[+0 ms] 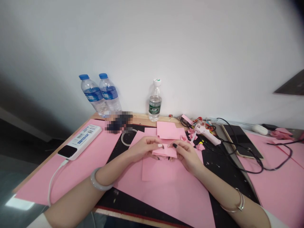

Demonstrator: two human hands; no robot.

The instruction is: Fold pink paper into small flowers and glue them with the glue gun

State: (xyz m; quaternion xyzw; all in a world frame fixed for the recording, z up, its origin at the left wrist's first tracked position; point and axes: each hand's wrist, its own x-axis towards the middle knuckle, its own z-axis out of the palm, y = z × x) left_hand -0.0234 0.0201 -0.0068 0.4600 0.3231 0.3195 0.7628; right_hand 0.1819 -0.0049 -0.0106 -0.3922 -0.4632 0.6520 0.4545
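A small folded piece of pink paper (163,151) is held between both hands, just over the middle of the table. My left hand (145,148) pinches its left side, thumb on top and fingers underneath. On the right side my right hand (187,155) grips it the same way. Below the hands lie a pink square and a larger pink sheet (180,196) on a black mat (228,171). Just beyond them is a stack of pink paper squares (166,129). Small folded pink paper pieces (200,146) sit near my right hand.
A pink glue gun (206,133) with a black cable rests at the right, beside a dark tablet (239,139). A green-labelled bottle (155,101) and two blue-capped bottles (109,91) stand along the wall. At left, a white device (82,141) with a cable lies on pink paper.
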